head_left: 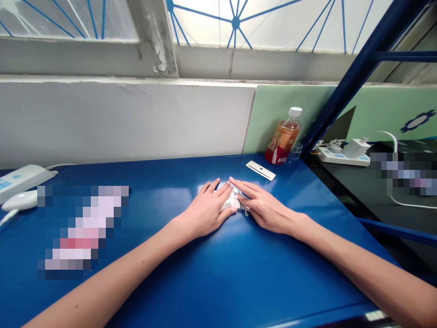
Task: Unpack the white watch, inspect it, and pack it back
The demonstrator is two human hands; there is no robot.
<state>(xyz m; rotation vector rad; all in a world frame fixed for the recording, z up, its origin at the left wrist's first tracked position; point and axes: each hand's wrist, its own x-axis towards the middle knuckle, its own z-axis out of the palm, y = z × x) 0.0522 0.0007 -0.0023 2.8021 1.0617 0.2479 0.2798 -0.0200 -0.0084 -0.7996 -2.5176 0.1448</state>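
A small white packet [231, 201] with a shiny, clear-looking right end lies on the blue table, partly covered by my hands. I cannot make out its exact kind. A tiny hook-shaped bit sticks out at its lower right. My left hand [209, 210] rests over the packet's left side, palm down, fingers spread and thumb along the near edge. From the other side, my right hand [264, 205] has its fingers at the packet's right end, index finger stretched along the far edge. The right thumb is hidden.
Behind stand a drink bottle [283, 139] and a flat white strip [260, 170]. At left are a power strip [25, 180], a white mouse-like object [20, 200] and a blurred-out item [88, 228]. A blue metal post [341, 95] borders the right side, with another power strip [341, 156] beyond.
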